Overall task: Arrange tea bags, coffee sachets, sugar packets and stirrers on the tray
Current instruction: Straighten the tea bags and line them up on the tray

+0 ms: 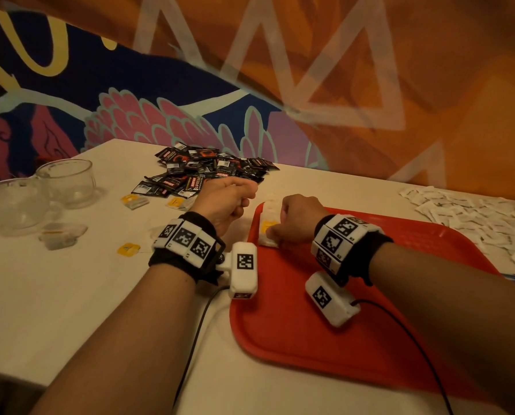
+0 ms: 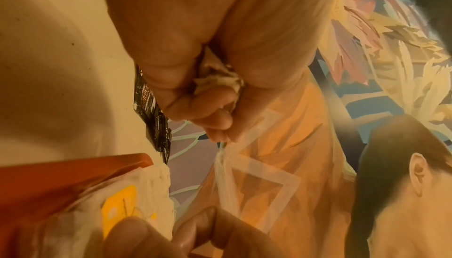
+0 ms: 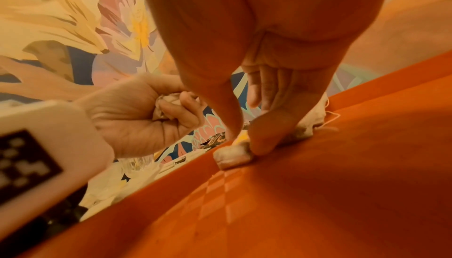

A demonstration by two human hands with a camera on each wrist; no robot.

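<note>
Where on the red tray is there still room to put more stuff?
Most of the red tray is bare: everything near you and out to its right edge. Only the far left corner is crowded, where the right hand presses on a row of tea bags. The left hand has more tea bags in its grip.

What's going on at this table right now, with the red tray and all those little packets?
A person is laying out tea bags along the far left edge of the red tray. The right hand pinches a tea bag in that row against the tray floor, while the left hand hovers beside the tray with a bunch of tea bags clutched in its curled fingers. The black coffee sachets and white sugar packets lie in piles on the table, off the tray.
</note>
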